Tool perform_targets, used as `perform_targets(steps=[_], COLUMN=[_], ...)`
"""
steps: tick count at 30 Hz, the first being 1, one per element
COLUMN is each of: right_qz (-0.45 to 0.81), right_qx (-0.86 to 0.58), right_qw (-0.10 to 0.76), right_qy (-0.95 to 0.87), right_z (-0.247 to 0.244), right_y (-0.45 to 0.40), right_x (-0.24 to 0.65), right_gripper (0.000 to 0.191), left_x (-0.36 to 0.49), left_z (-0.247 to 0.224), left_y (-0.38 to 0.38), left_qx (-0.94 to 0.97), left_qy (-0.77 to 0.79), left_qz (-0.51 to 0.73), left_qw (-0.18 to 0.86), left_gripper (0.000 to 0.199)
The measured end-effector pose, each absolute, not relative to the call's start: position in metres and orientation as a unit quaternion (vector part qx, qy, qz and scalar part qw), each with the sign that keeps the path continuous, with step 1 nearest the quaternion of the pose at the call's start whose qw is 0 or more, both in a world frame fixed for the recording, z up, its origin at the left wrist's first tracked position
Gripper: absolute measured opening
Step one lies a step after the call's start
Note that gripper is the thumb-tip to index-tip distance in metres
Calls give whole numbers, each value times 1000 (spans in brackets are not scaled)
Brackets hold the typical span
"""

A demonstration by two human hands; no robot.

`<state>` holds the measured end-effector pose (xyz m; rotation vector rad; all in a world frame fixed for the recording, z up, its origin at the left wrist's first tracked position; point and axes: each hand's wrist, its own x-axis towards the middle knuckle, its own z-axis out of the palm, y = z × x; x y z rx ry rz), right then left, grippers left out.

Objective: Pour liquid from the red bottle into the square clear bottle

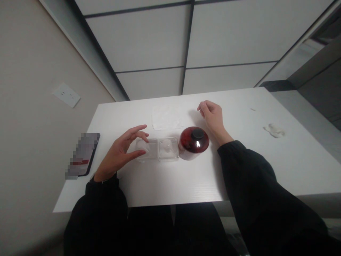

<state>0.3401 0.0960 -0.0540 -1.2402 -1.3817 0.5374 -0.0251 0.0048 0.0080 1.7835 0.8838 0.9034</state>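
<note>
My left hand (123, 151) hovers by the left end of a clear plastic box (168, 157), thumb and fingers spread with nothing visible between them. The box has two square compartments, each with a whitish, see-through item in it, too faint to name. Touching or almost touching its right end is a jar (193, 142) with a shiny dark red top and a black knob. Behind and right of the jar, my right hand (211, 113) has its fingers curled together near the tabletop. Whatever those fingers may hold is hidden.
A thin white sheet (167, 117) lies flat behind the box. The phone (84, 156) is at the table's left edge. A crumpled white tissue (275, 130) and a small scrap (253, 109) lie on the right side of the white table (170, 188).
</note>
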Motion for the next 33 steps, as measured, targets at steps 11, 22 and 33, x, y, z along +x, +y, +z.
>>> perform_targets(steps=[11, 22, 33], right_qz=[225, 229, 230], right_qx=[-528, -534, -535], right_qw=[564, 564, 563], right_qy=[-594, -587, -586], right_z=[-55, -56, -55], right_y=[96, 97, 97], right_x=[341, 341, 340], right_gripper=[51, 49, 49], left_x=[-18, -15, -19], left_z=[12, 17, 10], left_y=[4, 2, 2], left_qx=[689, 628, 592], left_qy=[339, 363, 363], left_qz=[422, 498, 553], left_qw=[481, 475, 460], left_gripper=[62, 53, 54])
